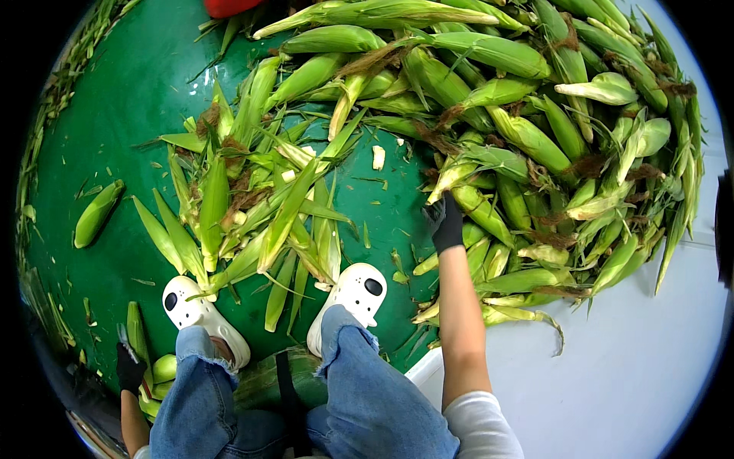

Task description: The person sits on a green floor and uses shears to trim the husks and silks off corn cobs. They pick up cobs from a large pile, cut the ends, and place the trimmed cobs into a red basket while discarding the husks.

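On the right, my right hand [445, 222], in a black glove, reaches to the near edge of a big heap of green ears of corn [527, 141]. Its fingers close on the pale stalk end of one husked ear of corn [451, 177]. Low on the left, my left hand [131, 370], also black-gloved, is closed around a knife-like tool [125, 336] with a thin silvery blade; a reddish-brown part shows below the fist. Beside that hand stands a green ear of corn [137, 333], with several more [164, 369] near my leg.
Torn husks [229, 199] pile up on the green floor [84, 298] before my white clogs [359, 294]. A single ear [99, 213] lies at left. Small stalk pieces [378, 157] are scattered about. A red object [229, 6] shows at the top; a pale surface [604, 375] spreads at right.
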A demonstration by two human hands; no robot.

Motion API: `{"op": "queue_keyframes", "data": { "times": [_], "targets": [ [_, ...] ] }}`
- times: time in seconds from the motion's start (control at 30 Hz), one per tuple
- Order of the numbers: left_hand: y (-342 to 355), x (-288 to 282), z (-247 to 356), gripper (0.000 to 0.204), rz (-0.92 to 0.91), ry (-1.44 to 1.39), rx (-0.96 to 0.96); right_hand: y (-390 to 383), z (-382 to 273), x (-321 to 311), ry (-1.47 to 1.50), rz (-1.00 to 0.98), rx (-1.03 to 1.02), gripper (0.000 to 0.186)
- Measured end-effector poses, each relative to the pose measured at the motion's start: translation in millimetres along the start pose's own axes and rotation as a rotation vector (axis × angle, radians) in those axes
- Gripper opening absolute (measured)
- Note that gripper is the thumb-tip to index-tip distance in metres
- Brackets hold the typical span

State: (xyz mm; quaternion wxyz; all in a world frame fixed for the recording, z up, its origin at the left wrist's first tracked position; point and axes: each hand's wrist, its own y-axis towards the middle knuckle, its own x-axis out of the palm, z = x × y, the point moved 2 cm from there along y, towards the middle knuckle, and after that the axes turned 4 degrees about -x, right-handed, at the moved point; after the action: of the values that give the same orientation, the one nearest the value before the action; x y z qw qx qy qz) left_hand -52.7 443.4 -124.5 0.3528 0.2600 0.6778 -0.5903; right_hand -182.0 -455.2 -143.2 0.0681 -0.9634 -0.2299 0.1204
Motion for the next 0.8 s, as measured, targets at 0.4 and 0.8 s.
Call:
{"op": "queue_keyframes", "data": {
  "times": [0.4, 0.8],
  "targets": [
    [-46, -142, 320, 0.074, -0.247, -0.921, 0.619, -258, -81, 189, 0.787, -0.565, 0.902, 0.021],
    [-71, -154, 454, 0.080, -0.537, -0.870, 0.983, -235, -137, 202, 0.136, -0.795, 0.105, 0.082]
  ]
}}
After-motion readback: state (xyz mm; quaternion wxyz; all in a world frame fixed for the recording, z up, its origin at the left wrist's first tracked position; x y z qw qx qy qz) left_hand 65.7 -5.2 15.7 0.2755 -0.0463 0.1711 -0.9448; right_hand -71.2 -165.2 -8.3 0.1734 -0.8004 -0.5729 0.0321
